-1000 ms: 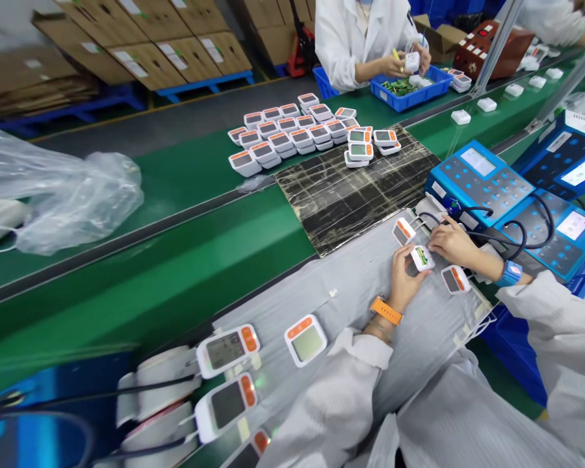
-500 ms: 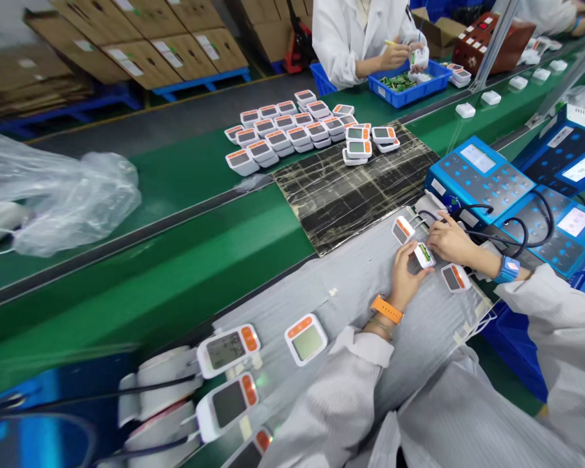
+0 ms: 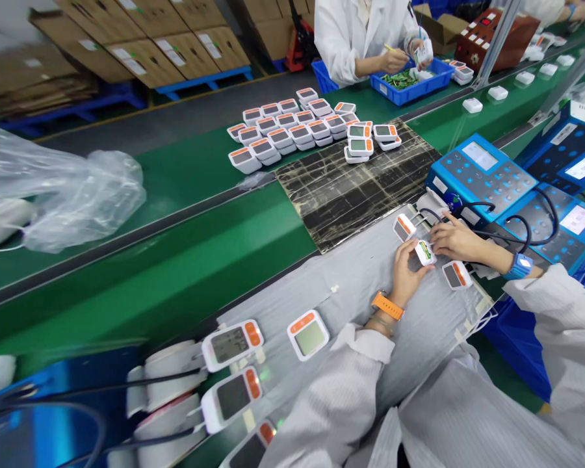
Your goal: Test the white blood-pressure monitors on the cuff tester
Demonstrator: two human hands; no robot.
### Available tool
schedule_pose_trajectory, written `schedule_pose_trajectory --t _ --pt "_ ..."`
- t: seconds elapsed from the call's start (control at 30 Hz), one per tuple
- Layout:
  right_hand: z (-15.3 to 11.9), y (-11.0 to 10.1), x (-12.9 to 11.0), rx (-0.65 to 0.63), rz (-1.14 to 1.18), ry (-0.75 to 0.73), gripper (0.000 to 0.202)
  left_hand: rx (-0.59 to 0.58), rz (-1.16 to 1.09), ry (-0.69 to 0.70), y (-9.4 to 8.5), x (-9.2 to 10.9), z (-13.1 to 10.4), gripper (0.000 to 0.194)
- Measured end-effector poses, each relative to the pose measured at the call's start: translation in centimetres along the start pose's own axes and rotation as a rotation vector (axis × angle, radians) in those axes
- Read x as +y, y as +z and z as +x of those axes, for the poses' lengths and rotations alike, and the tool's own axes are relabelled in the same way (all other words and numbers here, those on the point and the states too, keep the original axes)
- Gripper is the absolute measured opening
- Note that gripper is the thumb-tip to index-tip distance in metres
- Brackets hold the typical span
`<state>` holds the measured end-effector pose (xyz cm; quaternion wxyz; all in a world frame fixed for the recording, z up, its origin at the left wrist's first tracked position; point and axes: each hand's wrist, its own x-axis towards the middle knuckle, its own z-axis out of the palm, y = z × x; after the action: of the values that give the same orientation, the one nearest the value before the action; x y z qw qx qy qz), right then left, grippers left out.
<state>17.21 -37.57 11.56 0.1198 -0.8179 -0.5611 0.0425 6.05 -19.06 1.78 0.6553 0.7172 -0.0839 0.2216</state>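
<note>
My left hand (image 3: 405, 272), with an orange watch strap at its wrist, grips a small white device (image 3: 425, 253) whose open back shows green and yellow batteries. Against the right side of that device rest the fingers of my right hand (image 3: 451, 239), bent and close together; what they pinch is too small to make out. One white monitor with orange buttons (image 3: 404, 227) lies just beyond the held device, another (image 3: 456, 275) to its right. Nearer me on the grey mat (image 3: 355, 286) lies a monitor with a greenish screen (image 3: 308, 335).
Blue testers (image 3: 485, 172) with black cables stand at the right. Wired monitors (image 3: 231, 344) and white cuffs lie at the lower left. Stacked monitors (image 3: 280, 138) cover part of the far bench. Across it, a person in white works beside a blue tray (image 3: 400, 95). Plastic bags (image 3: 92, 201) lie left.
The view has shifted slightly. My right hand's fingers have moved closer to the held device's edge. My left hand keeps its hold. Small white parts have moved right along the far belt.
</note>
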Motion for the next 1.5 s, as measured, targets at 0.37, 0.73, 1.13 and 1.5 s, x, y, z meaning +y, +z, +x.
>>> schedule_pose_trajectory --t 0.37,0.73,1.13,1.5 --pt "0.2 -0.4 -1.1 -0.046 -0.104 0.101 0.021 -0.032 0.181 -0.009 1.5 2.2 1.4 0.07" --pt "-7.9 -2.5 -7.1 0.046 -0.316 0.347 0.029 -0.242 0.461 -0.029 3.2 5.7 -4.0 0.056" --pt "-10.6 -1.4 -6.2 0.084 -0.157 0.291 0.027 -0.274 0.129 -0.184 5.7 5.6 -4.1 0.082" --pt "-9.7 -1.3 -7.1 0.135 -0.059 0.438 0.027 -0.287 0.206 -0.158 3.5 8.3 -3.6 0.08"
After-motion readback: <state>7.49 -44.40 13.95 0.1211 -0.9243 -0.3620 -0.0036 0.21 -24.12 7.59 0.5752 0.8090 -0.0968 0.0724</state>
